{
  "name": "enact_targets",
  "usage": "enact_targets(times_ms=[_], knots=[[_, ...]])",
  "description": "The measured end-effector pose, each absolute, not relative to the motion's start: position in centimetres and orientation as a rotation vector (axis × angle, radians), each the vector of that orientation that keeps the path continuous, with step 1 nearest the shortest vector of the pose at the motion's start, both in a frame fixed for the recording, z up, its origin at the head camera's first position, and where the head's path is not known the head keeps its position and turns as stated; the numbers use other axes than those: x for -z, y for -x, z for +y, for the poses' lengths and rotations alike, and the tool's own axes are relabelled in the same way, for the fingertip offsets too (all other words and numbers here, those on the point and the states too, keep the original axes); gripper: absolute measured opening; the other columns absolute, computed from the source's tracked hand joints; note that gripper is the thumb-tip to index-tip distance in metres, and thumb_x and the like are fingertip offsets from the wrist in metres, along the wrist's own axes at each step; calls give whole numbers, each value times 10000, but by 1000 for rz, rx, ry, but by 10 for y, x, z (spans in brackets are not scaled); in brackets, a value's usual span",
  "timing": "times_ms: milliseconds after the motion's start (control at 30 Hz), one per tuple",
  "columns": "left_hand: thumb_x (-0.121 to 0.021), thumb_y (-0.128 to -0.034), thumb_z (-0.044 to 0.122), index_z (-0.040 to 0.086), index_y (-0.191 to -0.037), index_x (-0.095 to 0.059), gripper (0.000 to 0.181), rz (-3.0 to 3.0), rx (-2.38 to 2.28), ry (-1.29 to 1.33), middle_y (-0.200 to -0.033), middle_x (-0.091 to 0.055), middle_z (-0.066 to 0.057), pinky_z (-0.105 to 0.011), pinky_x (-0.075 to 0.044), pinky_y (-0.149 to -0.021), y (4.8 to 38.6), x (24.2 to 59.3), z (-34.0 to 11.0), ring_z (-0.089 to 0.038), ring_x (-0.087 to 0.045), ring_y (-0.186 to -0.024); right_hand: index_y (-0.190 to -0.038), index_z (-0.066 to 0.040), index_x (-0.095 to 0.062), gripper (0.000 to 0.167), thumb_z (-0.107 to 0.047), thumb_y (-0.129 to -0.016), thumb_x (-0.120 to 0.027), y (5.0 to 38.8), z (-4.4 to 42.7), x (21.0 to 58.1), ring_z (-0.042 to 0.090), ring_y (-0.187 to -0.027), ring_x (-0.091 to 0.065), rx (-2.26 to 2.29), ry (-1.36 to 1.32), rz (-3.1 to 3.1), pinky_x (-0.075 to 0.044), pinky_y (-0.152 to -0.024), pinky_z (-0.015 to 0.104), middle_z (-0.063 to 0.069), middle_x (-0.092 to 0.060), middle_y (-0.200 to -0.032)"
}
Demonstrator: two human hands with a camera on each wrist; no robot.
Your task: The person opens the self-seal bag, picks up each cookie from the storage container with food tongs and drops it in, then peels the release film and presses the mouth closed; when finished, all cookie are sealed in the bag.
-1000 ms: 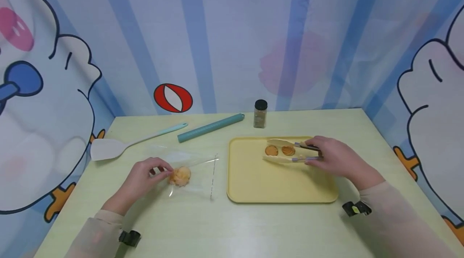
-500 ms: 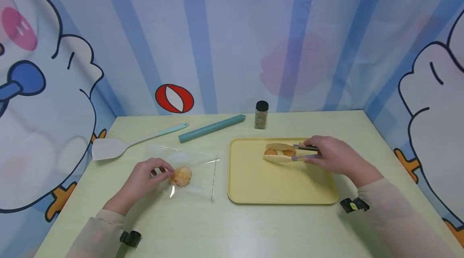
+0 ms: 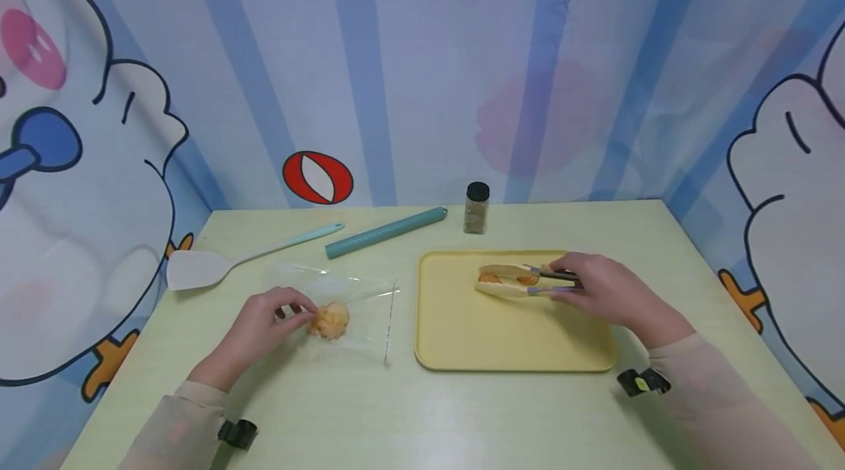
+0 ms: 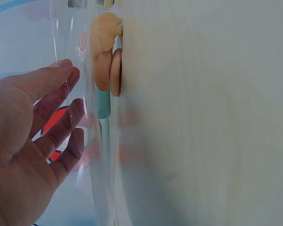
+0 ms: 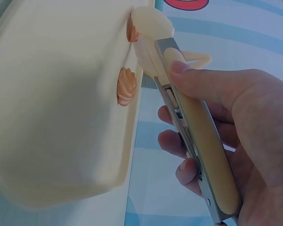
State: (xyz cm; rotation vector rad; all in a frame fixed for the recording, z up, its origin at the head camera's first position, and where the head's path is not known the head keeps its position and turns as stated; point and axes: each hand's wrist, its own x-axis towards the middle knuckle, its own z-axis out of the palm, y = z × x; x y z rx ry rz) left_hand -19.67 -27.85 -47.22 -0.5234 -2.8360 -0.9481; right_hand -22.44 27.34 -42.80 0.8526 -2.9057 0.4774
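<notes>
My left hand point(image 3: 267, 327) pinches the edge of a clear plastic bag point(image 3: 366, 312) between thumb and index finger. Several cookies point(image 4: 106, 33) lie inside it, pale orange in colour. Over the yellow tray point(image 3: 488, 342), my right hand point(image 3: 614, 290) grips a pair of tongs point(image 5: 205, 155) with cream-coloured tips. The tongs' tips stand on either side of one round cookie point(image 3: 490, 278) near the tray's back edge. A second, swirled cookie point(image 5: 127, 87) sits on the tray farther back between the tongs' arms. Whether the tips touch the first cookie I cannot tell.
Behind the bag lie a white spatula point(image 3: 198, 270) with a mint handle and a teal ridged rod point(image 3: 386, 233). A black-capped spice jar point(image 3: 477, 210) stands behind the tray, near the printed curtain point(image 3: 422, 89).
The tongs' tips have drawn closer together around the left-hand cookie on the tray, and my right hand has shifted slightly left. My left hand stays at the bag.
</notes>
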Motion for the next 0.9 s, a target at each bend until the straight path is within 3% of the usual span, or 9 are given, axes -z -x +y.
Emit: enact_targets(times_ms=[133,333,633,900], knots=[[-775,-916,66,230,-979,-778,175,-2842,952,514,-1019,-751,50,-267,-530,-751,196,473,-279,-164,-637,-923,-1224,-32,-705,408,-243,-895,-822,225,273,427,151,-822,-682,-468,-843,-2915,-564,-737,393,106,-740,-1121],[-770,-918,58,230,-981,-776,184,-2848,953,508,-1010,-750,60,-267,-530,-756,196,474,-279,-154,-632,-918,-1255,-23,-694,468,-271,-884,-833,225,275,424,64,-741,-586,-495,-804,-2982,-512,-673,314,110,-729,-1137],[-769,-919,54,222,-984,-774,180,-2834,964,522,-1009,-747,58,-265,-527,-754,195,475,-280,-153,-642,-917,-1227,-25,-708,411,-248,-901,-818,221,276,423,257,-952,-711,-515,-828,-2967,-573,-785,428,120,-738,-1144],[-765,-924,60,227,-984,-772,178,-2825,970,523,-1004,-751,67,-273,-526,-760,194,473,-279,-130,-636,-904,-1228,-33,-705,410,-254,-902,-818,219,269,427,157,-862,-683,-543,-923,-2891,-556,-725,364,92,-739,-1125]])
